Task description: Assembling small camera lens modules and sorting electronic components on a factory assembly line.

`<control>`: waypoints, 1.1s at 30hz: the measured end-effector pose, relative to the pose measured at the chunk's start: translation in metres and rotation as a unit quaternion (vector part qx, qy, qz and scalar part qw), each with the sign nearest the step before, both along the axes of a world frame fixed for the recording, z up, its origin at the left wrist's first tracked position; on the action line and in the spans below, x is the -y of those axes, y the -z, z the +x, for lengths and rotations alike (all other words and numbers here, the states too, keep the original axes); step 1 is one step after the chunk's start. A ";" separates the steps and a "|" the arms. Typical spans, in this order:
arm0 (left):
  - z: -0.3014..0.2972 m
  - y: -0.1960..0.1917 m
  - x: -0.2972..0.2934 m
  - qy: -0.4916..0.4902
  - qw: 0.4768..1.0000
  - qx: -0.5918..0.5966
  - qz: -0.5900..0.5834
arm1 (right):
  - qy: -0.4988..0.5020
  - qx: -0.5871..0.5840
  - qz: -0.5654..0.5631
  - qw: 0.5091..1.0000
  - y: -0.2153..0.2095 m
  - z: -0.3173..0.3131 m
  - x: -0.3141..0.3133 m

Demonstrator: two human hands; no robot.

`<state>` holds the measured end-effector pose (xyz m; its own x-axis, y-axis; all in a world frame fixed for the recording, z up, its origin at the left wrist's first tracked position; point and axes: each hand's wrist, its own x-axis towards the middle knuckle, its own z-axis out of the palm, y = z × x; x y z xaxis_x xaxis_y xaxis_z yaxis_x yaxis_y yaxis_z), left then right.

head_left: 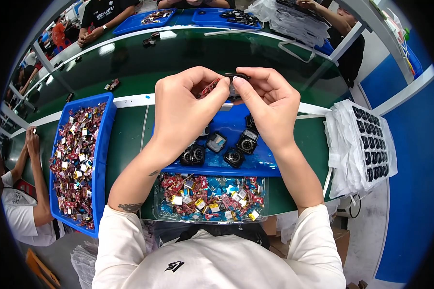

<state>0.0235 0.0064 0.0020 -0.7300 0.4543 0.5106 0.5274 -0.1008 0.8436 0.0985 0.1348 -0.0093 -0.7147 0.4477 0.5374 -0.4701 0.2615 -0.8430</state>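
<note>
The left hand [190, 98] and the right hand [267, 98] meet above the middle of the bench [130, 139], thumbs and fingertips almost together. The left hand's grip pinches a red circuit board [210, 86], partly covered by the thumb and fingers. The right hand's grip clasps a black casing [238, 77], its thumb pressed along the near face — the two parts sit close together between the hands, though the fingers hide whether they are joined.

Below them lies a blue tray [267, 166] with several black camera-like units [234, 156] scattered in it, some showing a round lens. Just nearer the body is a clear tray [155, 202], heaped with small red boards, white and yellow blocks and blue pieces [212, 197]. To the left a long blue bin [103, 144] is filled with a similar mix [77, 164].

At the right edge of the bench is a stack of white plastic trays [340, 144] — rows of black pieces [370, 144] show on its face. Another person's hands [32, 139] are raised together at the far left.
</note>
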 end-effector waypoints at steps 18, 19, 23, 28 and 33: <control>-0.011 -0.002 0.008 0.068 0.995 -0.008 -0.077 | -0.044 0.020 -0.021 0.999 -0.006 -0.001 -0.017; -0.010 -0.004 0.008 0.111 0.992 0.033 -0.057 | -0.044 0.014 -0.023 0.999 -0.006 -0.001 -0.017; -0.012 -0.006 0.009 0.176 0.977 0.117 -0.040 | -0.015 0.004 -0.015 1.000 -0.005 0.001 -0.014; -0.010 0.001 0.004 0.170 0.973 0.154 -0.001 | -0.004 -0.023 0.007 1.000 -0.002 -0.001 -0.007; -0.007 -0.003 0.003 0.126 0.981 0.144 0.000 | -0.068 -0.052 -0.013 0.996 -0.003 -0.001 -0.012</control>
